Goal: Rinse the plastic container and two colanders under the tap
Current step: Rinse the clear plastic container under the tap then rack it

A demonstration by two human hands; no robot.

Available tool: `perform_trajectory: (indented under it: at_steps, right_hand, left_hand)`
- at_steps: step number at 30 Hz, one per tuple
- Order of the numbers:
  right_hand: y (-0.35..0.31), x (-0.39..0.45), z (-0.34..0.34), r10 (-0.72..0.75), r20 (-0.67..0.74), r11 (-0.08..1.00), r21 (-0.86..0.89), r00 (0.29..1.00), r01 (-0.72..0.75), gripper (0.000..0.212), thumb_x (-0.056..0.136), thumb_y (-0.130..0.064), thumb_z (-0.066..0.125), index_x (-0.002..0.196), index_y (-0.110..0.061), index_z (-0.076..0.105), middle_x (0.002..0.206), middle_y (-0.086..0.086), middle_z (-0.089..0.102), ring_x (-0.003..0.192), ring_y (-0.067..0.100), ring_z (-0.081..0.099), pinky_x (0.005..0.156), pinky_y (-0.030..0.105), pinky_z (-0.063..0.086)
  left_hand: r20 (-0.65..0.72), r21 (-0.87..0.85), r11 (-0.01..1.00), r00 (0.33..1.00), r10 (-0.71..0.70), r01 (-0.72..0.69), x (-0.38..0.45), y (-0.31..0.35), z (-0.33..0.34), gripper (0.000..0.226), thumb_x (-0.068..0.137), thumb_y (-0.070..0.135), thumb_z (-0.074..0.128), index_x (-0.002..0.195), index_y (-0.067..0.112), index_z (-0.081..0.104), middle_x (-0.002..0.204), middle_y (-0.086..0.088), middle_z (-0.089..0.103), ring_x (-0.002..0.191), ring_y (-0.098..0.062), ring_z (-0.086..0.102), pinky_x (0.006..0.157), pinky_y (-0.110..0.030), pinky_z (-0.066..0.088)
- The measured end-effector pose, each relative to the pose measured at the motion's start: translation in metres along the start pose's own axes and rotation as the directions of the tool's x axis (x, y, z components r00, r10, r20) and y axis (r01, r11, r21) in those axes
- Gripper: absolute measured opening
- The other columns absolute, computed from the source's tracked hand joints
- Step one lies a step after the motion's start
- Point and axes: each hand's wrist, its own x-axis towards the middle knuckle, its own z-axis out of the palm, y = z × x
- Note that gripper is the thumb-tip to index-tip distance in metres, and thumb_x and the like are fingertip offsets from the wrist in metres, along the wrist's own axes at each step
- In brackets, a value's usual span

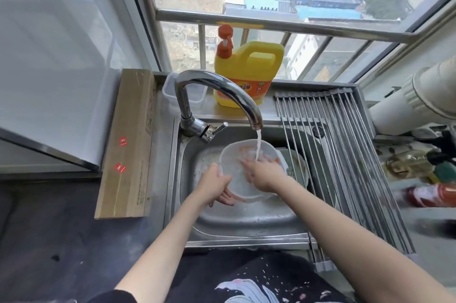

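Steel sink (187, 154) holds the work. Nearest, the left hand (214, 185) grips the near-left rim of the container (243, 169), thumb over the edge and fingers curled beneath. Just beyond, the right hand (262, 175) lies inside it with fingers spread flat, rubbing the bottom where the stream from the tap (222, 95) lands. Orange bits show at the far wall, so this rinse looks only partway done. To the right, half under the rack (345, 154), something green sits in the basin, perhaps a colander; I cannot tell. Both colanders seem left to do. Farther back stands a jug (249, 68).
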Motion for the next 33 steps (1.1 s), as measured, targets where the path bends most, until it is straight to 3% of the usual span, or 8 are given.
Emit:
perform_trajectory:
  at_steps: [8, 13, 16, 20, 24, 27, 31, 33]
  right_hand:
    - [0.001, 0.011, -0.003, -0.090, 0.125, 0.995, 0.053, 0.988, 0.084, 0.060, 0.096, -0.011, 0.035, 0.151, -0.019, 0.011, 0.150, 0.012, 0.034, 0.128, 0.030, 0.045, 0.102, 0.040, 0.038]
    - [0.008, 0.000, -0.002, -0.221, 0.205, 0.974, 0.105, 0.954, 0.203, 0.065, 0.094, -0.004, 0.034, 0.152, -0.027, 0.016, 0.160, 0.003, 0.007, 0.140, 0.028, 0.029, 0.111, 0.036, 0.028]
    - [0.022, 0.009, -0.001, -0.072, 0.012, 0.995, 0.071, 0.997, 0.071, 0.058, 0.095, -0.009, 0.034, 0.150, -0.019, 0.019, 0.152, 0.013, 0.031, 0.133, 0.032, 0.039, 0.105, 0.041, 0.037]
    - [0.016, 0.003, 0.010, -0.339, 0.122, 0.941, 0.068, 0.933, 0.333, 0.070, 0.092, -0.004, 0.037, 0.152, -0.028, 0.010, 0.160, -0.003, 0.004, 0.147, 0.020, 0.000, 0.116, 0.041, 0.021]
    - [0.026, 0.002, 0.004, -0.137, -0.058, 0.991, -0.010, 0.989, 0.136, 0.081, 0.093, -0.008, 0.041, 0.151, -0.031, -0.011, 0.160, 0.007, 0.001, 0.145, 0.034, 0.006, 0.114, 0.045, 0.022]
    - [0.019, -0.008, 0.010, -0.333, 0.127, 0.943, 0.028, 0.934, 0.332, 0.057, 0.102, -0.034, 0.032, 0.152, -0.031, 0.006, 0.160, -0.003, 0.004, 0.146, 0.029, 0.012, 0.114, 0.044, 0.022]
    - [0.034, -0.010, 0.011, -0.190, -0.102, 0.955, -0.249, 0.976, 0.160, 0.059, 0.101, -0.049, 0.019, 0.149, -0.015, 0.024, 0.146, 0.012, 0.042, 0.133, 0.028, 0.039, 0.113, 0.039, 0.023]
    - [0.022, -0.017, 0.017, -0.219, -0.020, 0.970, -0.117, 0.976, 0.215, 0.063, 0.098, -0.056, 0.020, 0.138, -0.012, 0.039, 0.137, 0.017, 0.050, 0.125, 0.032, 0.047, 0.107, 0.044, 0.031]
  left_hand:
    - [-0.065, -0.009, 1.000, 0.998, -0.025, 0.025, 0.005, -0.001, 0.008, 0.030, 0.086, 0.003, 0.037, 0.105, -0.020, 0.040, 0.056, -0.026, 0.062, 0.044, -0.032, 0.066, 0.035, -0.020, 0.041]
    - [-0.140, -0.043, 0.999, 0.990, 0.023, -0.030, -0.005, 0.008, 0.017, 0.019, 0.092, 0.005, 0.039, 0.107, 0.010, 0.029, 0.079, -0.033, 0.058, 0.043, -0.027, 0.061, 0.029, -0.015, 0.036]
    - [-0.164, -0.003, 0.998, 0.984, 0.068, -0.070, -0.006, 0.012, 0.022, 0.016, 0.092, 0.004, 0.038, 0.105, 0.010, 0.030, 0.083, -0.033, 0.056, 0.049, -0.030, 0.061, 0.028, -0.014, 0.034]
    - [-0.219, 0.114, 0.982, 0.960, 0.174, -0.152, -0.007, 0.015, 0.023, 0.014, 0.090, 0.002, 0.040, 0.090, 0.012, 0.030, 0.083, -0.026, 0.054, 0.050, -0.027, 0.059, 0.027, -0.016, 0.034]
    - [-0.249, 0.226, 0.957, 0.938, 0.240, -0.184, -0.006, 0.013, 0.019, 0.016, 0.091, 0.004, 0.041, 0.085, 0.012, 0.028, 0.074, -0.011, 0.052, 0.051, -0.031, 0.064, 0.029, -0.019, 0.036]
    - [-0.300, 0.268, 0.944, 0.914, 0.271, -0.192, -0.006, 0.014, 0.017, 0.017, 0.090, 0.004, 0.042, 0.086, 0.013, 0.028, 0.074, -0.011, 0.055, 0.053, -0.033, 0.064, 0.031, -0.020, 0.039]
    - [-0.328, 0.263, 0.941, 0.898, 0.294, -0.211, -0.003, 0.013, 0.013, 0.015, 0.091, 0.004, 0.042, 0.090, 0.010, 0.029, 0.080, -0.014, 0.054, 0.053, -0.031, 0.065, 0.042, -0.033, 0.053]
    - [-0.337, 0.284, 0.932, 0.887, 0.316, -0.224, -0.001, 0.013, 0.013, 0.016, 0.091, 0.005, 0.043, 0.088, 0.011, 0.028, 0.075, -0.011, 0.053, 0.053, -0.032, 0.066, 0.047, -0.041, 0.056]
